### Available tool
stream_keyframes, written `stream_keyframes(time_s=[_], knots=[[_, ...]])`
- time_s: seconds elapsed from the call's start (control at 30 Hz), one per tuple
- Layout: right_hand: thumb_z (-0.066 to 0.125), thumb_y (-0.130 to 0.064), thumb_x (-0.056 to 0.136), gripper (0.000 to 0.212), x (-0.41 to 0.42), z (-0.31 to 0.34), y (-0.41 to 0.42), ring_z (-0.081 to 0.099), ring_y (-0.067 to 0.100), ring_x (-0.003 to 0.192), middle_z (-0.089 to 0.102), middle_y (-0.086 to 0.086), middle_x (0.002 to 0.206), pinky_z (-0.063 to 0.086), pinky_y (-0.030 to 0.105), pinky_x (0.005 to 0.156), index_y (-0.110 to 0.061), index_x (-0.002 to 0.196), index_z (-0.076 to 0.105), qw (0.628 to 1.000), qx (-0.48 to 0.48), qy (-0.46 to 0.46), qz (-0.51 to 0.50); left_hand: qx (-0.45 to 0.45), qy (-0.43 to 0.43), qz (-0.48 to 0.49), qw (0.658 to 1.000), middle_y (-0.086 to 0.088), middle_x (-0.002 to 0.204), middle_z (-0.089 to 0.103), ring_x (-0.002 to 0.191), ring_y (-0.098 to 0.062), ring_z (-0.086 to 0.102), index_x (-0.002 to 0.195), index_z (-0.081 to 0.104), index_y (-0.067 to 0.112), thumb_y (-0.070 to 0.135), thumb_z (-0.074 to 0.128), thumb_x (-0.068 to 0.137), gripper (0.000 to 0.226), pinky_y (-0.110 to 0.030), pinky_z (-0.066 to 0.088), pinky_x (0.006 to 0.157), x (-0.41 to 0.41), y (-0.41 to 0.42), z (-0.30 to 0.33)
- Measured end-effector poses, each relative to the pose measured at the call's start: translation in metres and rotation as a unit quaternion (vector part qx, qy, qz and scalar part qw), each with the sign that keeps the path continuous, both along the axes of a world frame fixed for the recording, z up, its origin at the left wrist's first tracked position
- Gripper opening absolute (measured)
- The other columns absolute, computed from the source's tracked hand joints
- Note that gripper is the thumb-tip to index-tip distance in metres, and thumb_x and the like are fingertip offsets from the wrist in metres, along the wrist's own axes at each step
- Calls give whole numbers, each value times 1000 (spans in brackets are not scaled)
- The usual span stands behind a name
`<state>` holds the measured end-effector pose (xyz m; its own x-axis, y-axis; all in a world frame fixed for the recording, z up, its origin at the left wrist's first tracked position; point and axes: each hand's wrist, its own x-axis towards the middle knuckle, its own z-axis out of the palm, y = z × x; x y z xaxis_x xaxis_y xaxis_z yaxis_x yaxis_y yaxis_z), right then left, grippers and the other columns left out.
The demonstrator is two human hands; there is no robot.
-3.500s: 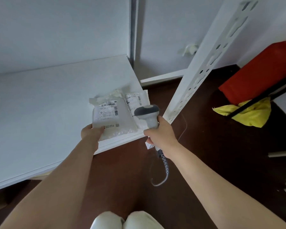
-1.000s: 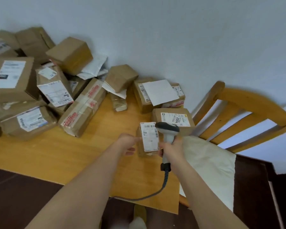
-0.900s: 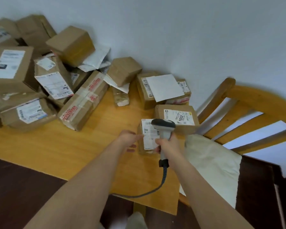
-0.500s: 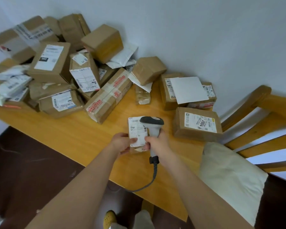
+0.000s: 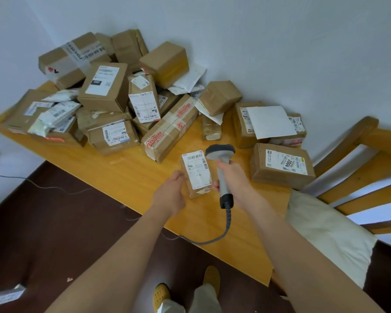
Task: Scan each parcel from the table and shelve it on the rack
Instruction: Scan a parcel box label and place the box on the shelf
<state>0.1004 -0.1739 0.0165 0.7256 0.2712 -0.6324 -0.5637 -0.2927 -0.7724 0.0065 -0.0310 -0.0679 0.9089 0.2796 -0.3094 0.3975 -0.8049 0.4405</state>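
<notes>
One parcel [image 5: 196,171] up for scanning, near the surface's [image 5: 127,175] front edge.
My left grip [image 5: 171,193] clamps it, right grip [image 5: 234,177] clamps the scanner [image 5: 220,159]; I'd square the barcode first.

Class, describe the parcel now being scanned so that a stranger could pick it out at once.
Find the wooden table with parcels heaped against the wall. Near its front edge, apart from the heap, a small parcel is between the hands, left gripping it, right holding the scanner. It alone is tilted up, label showing.
</notes>
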Motion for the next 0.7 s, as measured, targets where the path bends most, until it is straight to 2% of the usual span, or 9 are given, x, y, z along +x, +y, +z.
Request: stream_keyframes(time_s=[0.1,0.17,0.3,0.43,0.5,0.6,0.7], knots=[[48,-30,103,16,-8,20,-9,52,18,61,50,9,84,51,33,63,-20,91,48,1000,14,-4,4,15,52,-93,994,14,159,17,137,-15,37,153,30,21,-3,49,82,77,-28,49,82,-4,-7,5],[48,-31,103,14,-13,32,-15,53,18,62,51,9,83,51,34,64,-20,95,50,1000,14,-12,8,6,83,-118,990,20,161,6,141,-14,31,155,21,27,-3,49,81,84,-33,49,93,-6,-10,6],[49,-35,102,26,-19,52,-20,54,17,62,56,12,94,52,33,62,-13,116,52,999,27,-26,8,-17,114,-132,985,26,159,-5,141,-12,31,156,11,32,-1,54,80,93,-33,49,92,-2,-16,4],[51,-33,102,29,-20,68,-22,54,16,59,56,13,97,52,34,65,-11,120,51,999,27,-36,14,37,95,-118,988,24,160,-10,131,-17,44,156,4,28,1,51,86,89,-28,45,75,20,-23,4],[51,-35,101,22,-21,73,-23,53,16,60,57,13,100,53,34,67,-16,113,52,999,26,-34,21,40,105,-107,988,21,160,-12,130,-18,45,156,1,26,4,50,89,86,-31,48,80,31,-26,-2],[50,-35,102,18,-22,78,-24,53,16,59,57,12,98,53,34,65,-18,108,53,998,21,-42,37,43,162,-104,980,12,163,-7,139,-20,36,157,4,19,4,46,92,79,-37,47,99,41,-29,-10],[50,-35,102,21,-23,81,-25,53,17,59,57,13,97,54,35,66,-16,110,54,997,15,-56,50,53,184,-101,976,6,164,-2,140,-22,36,156,11,13,5,47,91,74,-38,46,101,45,-33,-12]])
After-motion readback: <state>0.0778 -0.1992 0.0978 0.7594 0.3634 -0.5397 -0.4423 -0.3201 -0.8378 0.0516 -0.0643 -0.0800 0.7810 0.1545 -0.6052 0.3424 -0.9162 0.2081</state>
